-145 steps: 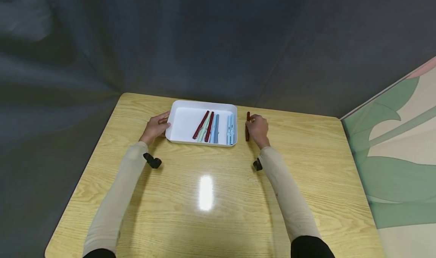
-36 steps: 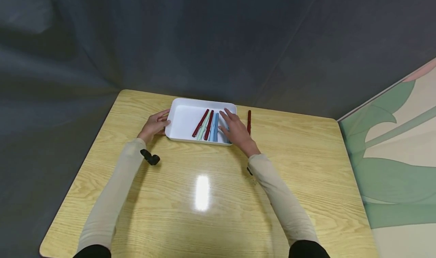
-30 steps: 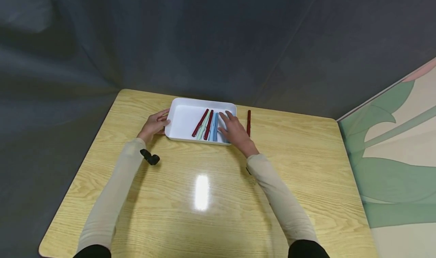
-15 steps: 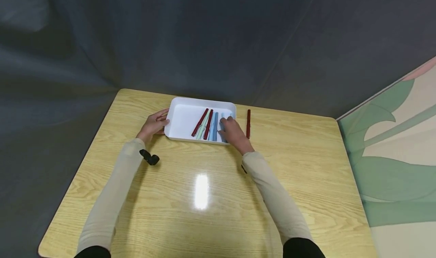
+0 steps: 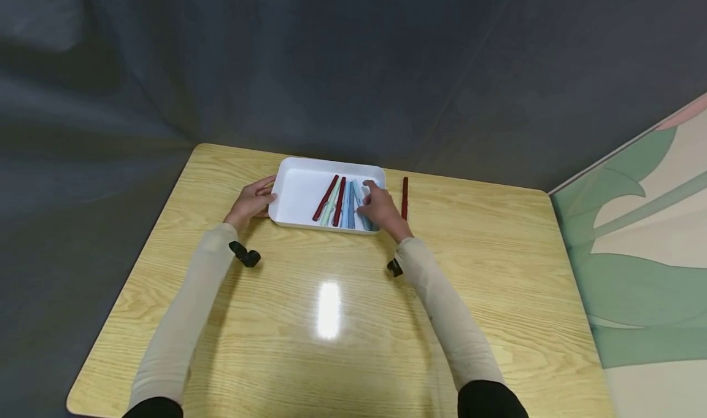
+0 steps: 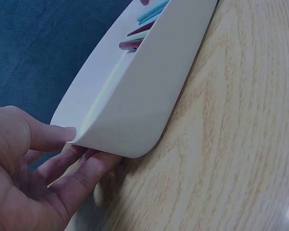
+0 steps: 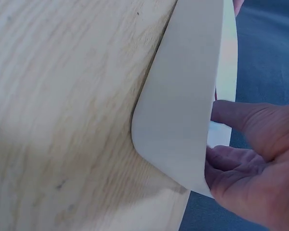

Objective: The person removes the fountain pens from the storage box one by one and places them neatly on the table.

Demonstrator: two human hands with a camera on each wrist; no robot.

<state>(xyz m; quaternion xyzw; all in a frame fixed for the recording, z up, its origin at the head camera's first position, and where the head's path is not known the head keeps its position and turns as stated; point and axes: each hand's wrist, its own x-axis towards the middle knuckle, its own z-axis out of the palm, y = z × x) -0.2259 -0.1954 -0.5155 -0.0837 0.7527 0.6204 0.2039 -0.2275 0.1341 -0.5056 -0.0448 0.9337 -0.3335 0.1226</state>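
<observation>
At the left end of the white tray (image 5: 298,215), my left hand (image 5: 248,204) grips the rim; the left wrist view shows its thumb (image 6: 60,134) over the edge and fingers outside, partly under the wall. My right hand (image 5: 383,210) reaches over the tray's right end, thumb and index finger apart beside a slanting light blue slim stick-like piece (image 5: 358,194). Its palm hides part of the pieces there. Leftward in the tray lie a dark red stick (image 5: 326,198), a pale green one (image 5: 331,203), another dark red one (image 5: 339,201) and blue ones (image 5: 351,206).
Another dark red stick (image 5: 405,198) lies on the wooden table (image 5: 265,320), just right of the tray. A dark curtain (image 5: 353,68) hangs behind the table's far edge, and a patterned panel (image 5: 646,283) stands at the right.
My right hand set the dark red stick down right of the tray, then moved into the tray. A light blue piece shifted left and now slants beside the other blue ones. The left hand stayed at the rim.
</observation>
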